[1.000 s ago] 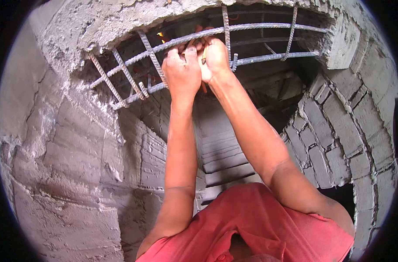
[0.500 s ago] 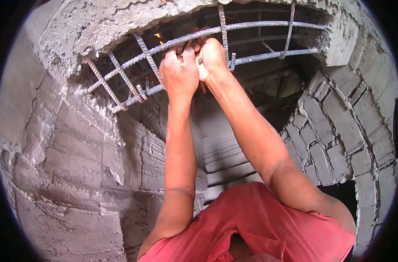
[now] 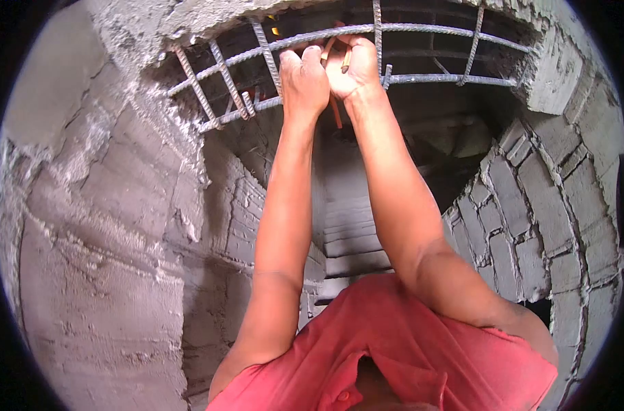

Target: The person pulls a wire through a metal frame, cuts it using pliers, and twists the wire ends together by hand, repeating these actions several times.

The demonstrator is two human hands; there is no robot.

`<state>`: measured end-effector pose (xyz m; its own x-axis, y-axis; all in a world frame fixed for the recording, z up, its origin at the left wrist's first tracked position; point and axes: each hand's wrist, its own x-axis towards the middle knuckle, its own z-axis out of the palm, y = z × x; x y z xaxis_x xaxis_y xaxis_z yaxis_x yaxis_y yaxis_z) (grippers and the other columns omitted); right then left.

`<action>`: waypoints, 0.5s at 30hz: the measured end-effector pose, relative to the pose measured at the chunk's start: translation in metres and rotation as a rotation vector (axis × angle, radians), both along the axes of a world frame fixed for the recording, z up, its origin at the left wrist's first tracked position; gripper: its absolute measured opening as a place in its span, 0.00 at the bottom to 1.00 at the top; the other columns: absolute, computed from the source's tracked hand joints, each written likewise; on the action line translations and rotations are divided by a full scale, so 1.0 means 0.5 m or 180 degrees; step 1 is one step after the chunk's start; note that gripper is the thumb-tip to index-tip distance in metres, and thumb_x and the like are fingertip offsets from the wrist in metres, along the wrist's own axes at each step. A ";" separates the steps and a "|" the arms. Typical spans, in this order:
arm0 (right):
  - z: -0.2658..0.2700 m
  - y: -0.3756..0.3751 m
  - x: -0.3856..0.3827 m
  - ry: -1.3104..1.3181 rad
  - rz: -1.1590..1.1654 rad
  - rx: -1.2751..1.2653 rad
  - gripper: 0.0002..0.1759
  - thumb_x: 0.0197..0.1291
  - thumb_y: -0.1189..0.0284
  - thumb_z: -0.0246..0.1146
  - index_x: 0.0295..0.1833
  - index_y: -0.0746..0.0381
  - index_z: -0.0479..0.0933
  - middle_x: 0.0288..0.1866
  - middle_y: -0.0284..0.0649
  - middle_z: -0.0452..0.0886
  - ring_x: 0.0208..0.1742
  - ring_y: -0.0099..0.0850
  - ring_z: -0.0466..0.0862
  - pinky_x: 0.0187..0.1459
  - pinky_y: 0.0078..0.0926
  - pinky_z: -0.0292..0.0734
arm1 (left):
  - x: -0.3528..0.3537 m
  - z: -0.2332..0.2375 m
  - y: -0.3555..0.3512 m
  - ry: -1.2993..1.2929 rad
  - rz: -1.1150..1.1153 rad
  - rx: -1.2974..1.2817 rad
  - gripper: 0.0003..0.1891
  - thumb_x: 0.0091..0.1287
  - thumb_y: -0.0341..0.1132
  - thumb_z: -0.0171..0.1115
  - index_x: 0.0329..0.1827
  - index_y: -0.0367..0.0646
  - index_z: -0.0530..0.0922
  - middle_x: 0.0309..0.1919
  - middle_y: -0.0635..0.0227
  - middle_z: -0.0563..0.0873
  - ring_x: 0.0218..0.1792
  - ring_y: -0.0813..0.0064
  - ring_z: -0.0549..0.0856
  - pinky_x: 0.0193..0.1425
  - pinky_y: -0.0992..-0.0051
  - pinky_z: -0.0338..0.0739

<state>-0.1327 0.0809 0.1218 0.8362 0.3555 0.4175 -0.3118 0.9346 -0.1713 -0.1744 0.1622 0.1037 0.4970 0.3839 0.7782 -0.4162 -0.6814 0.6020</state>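
Both hands are raised at the curved steel rebar [image 3: 421, 28] near the top. My left hand [image 3: 303, 83] has its back toward me, fingers curled in at the upper bar; what they hold, if anything, is hidden. Beside it, my right hand [image 3: 355, 67] shows its palm side, with curled fingers round a small yellowish-brown piece [image 3: 346, 60]. A thin orange strip [image 3: 336, 112] hangs down between the wrists. The fingertips of both hands are partly hidden near the bar.
Rough concrete [image 3: 113, 31] edges the opening at the upper left, and a concrete block end [image 3: 553, 75] stands at the right. Crossing rebars [image 3: 195, 82] span the opening. Brickwork [image 3: 524, 198] lies at the right, a rough wall [image 3: 106, 274] at the left.
The rebar and surroundings have shifted right and slightly up in view. My right hand has turned to show more palm and the small piece, and a gap has opened between the hands.
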 end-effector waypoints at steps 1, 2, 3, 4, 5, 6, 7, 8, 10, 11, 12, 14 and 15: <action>-0.011 -0.001 0.013 -0.0026 0.0039 0.0003 0.09 0.66 0.71 0.51 0.36 0.58 0.76 0.32 0.39 0.80 0.32 0.36 0.77 0.35 0.37 0.75 | 0.006 0.003 0.008 0.0082 -0.0089 0.0043 0.21 0.68 0.42 0.53 0.35 0.26 0.80 0.34 0.44 0.84 0.36 0.55 0.82 0.47 0.62 0.75; -0.035 0.000 0.043 -0.0509 0.0574 0.0228 0.10 0.68 0.70 0.50 0.39 0.59 0.77 0.33 0.40 0.81 0.34 0.35 0.78 0.36 0.37 0.76 | -0.019 0.030 -0.002 0.0675 -0.0399 -0.0335 0.23 0.66 0.46 0.52 0.35 0.30 0.84 0.37 0.38 0.85 0.44 0.47 0.85 0.52 0.59 0.75; -0.043 -0.003 0.058 -0.0989 0.1106 0.0447 0.11 0.70 0.68 0.50 0.43 0.60 0.78 0.34 0.40 0.81 0.35 0.35 0.78 0.37 0.37 0.76 | -0.019 0.035 -0.003 0.0642 -0.0374 -0.0337 0.23 0.66 0.46 0.52 0.35 0.30 0.84 0.37 0.38 0.85 0.44 0.47 0.85 0.52 0.59 0.75; -0.038 0.000 0.051 -0.0571 0.0923 0.0267 0.11 0.71 0.66 0.50 0.40 0.57 0.77 0.28 0.37 0.77 0.29 0.32 0.75 0.31 0.33 0.71 | -0.016 0.038 -0.005 0.0715 -0.0546 -0.0557 0.23 0.66 0.46 0.51 0.34 0.32 0.85 0.36 0.42 0.86 0.42 0.51 0.86 0.50 0.61 0.76; -0.036 -0.003 0.044 -0.0608 0.0954 0.0346 0.12 0.72 0.66 0.49 0.38 0.56 0.75 0.26 0.36 0.75 0.27 0.32 0.74 0.29 0.33 0.71 | -0.013 0.041 -0.008 0.0785 -0.0726 -0.0775 0.23 0.66 0.46 0.50 0.33 0.34 0.86 0.34 0.47 0.88 0.39 0.55 0.87 0.48 0.64 0.77; -0.033 -0.005 0.037 -0.0504 0.0847 0.0218 0.13 0.73 0.66 0.49 0.37 0.55 0.75 0.26 0.36 0.74 0.25 0.32 0.74 0.28 0.32 0.70 | -0.015 0.042 -0.005 0.0834 -0.0748 -0.0594 0.24 0.66 0.46 0.48 0.36 0.33 0.86 0.30 0.53 0.89 0.36 0.61 0.87 0.45 0.66 0.77; -0.030 -0.005 0.036 -0.0409 0.0735 0.0102 0.13 0.74 0.65 0.48 0.36 0.55 0.74 0.25 0.35 0.73 0.24 0.31 0.73 0.26 0.31 0.70 | -0.011 0.042 0.001 0.0908 -0.0860 -0.0543 0.24 0.68 0.45 0.46 0.35 0.33 0.86 0.30 0.53 0.89 0.35 0.62 0.87 0.44 0.66 0.78; -0.026 0.002 0.035 -0.0377 0.0477 0.0049 0.14 0.75 0.65 0.48 0.35 0.55 0.73 0.24 0.35 0.72 0.22 0.30 0.72 0.24 0.30 0.70 | -0.008 0.038 0.005 0.0801 -0.0832 -0.0215 0.23 0.68 0.44 0.46 0.35 0.33 0.85 0.30 0.52 0.89 0.35 0.61 0.88 0.44 0.66 0.78; -0.018 -0.005 0.026 -0.0162 0.0586 -0.0146 0.15 0.75 0.64 0.50 0.32 0.55 0.72 0.21 0.33 0.70 0.20 0.28 0.70 0.20 0.29 0.67 | -0.010 0.029 0.001 0.0704 -0.0794 0.0109 0.23 0.69 0.43 0.45 0.34 0.33 0.85 0.30 0.52 0.89 0.35 0.60 0.88 0.43 0.65 0.79; -0.006 -0.009 0.018 -0.0113 0.0765 -0.0158 0.16 0.74 0.64 0.50 0.31 0.55 0.72 0.21 0.33 0.69 0.19 0.28 0.69 0.19 0.29 0.65 | -0.014 0.030 -0.002 0.0697 -0.0596 0.0234 0.22 0.69 0.41 0.45 0.34 0.33 0.84 0.31 0.49 0.88 0.36 0.56 0.88 0.43 0.63 0.79; 0.000 -0.011 0.009 0.0041 0.0537 -0.0301 0.16 0.73 0.67 0.48 0.31 0.56 0.73 0.21 0.33 0.70 0.18 0.26 0.67 0.17 0.26 0.62 | -0.016 0.031 -0.002 0.0705 -0.0393 0.0357 0.22 0.69 0.40 0.45 0.33 0.33 0.84 0.32 0.47 0.88 0.36 0.53 0.89 0.43 0.60 0.80; 0.007 -0.006 0.011 0.0072 0.0200 -0.0684 0.15 0.72 0.69 0.46 0.32 0.57 0.74 0.21 0.33 0.70 0.17 0.25 0.66 0.16 0.25 0.61 | -0.009 0.035 0.002 0.0745 -0.0004 0.0914 0.22 0.69 0.40 0.45 0.33 0.33 0.84 0.32 0.45 0.87 0.37 0.49 0.88 0.44 0.58 0.80; 0.002 -0.001 0.009 0.0125 -0.0147 -0.1079 0.15 0.71 0.72 0.44 0.34 0.57 0.75 0.22 0.33 0.71 0.17 0.23 0.64 0.16 0.23 0.59 | -0.008 0.029 0.005 0.0816 0.0368 0.1458 0.21 0.69 0.40 0.45 0.32 0.33 0.84 0.32 0.43 0.87 0.37 0.46 0.88 0.44 0.56 0.79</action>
